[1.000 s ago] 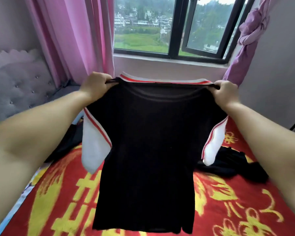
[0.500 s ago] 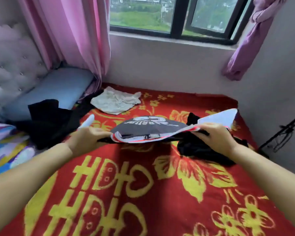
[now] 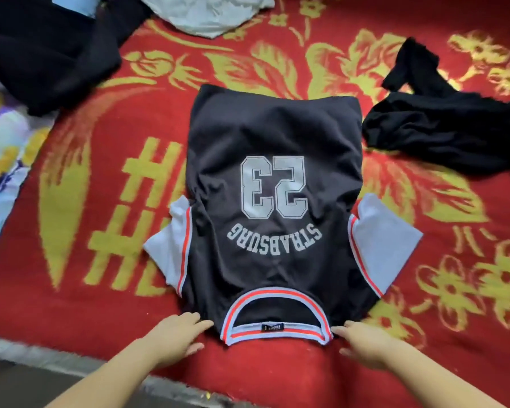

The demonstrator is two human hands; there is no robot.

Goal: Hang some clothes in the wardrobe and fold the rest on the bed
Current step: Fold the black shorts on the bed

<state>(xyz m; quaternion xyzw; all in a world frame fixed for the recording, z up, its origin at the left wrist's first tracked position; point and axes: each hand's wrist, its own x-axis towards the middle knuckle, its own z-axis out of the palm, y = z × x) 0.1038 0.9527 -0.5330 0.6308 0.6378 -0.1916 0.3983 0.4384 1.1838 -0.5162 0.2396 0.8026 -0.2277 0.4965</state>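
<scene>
Jersey (image 3: 273, 201) lies flat on the bed (image 3: 71, 201), print up, collar at six o'clock toward me, ready for folding. My left hand (image 3: 174, 337) and right hand (image 3: 365, 343) rest with relaxed fingers touching its shoulders, gripping nothing.

Jersey (image 3: 273, 184) flat on bed (image 3: 71, 290), hands at collar

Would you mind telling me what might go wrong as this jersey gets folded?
The jersey still has wrinkles near its crumpled left sleeve, so folds may set crooked. The black garment lies close beside its right edge and could get caught in a side fold. Both hands sit near the bed's edge.
</scene>
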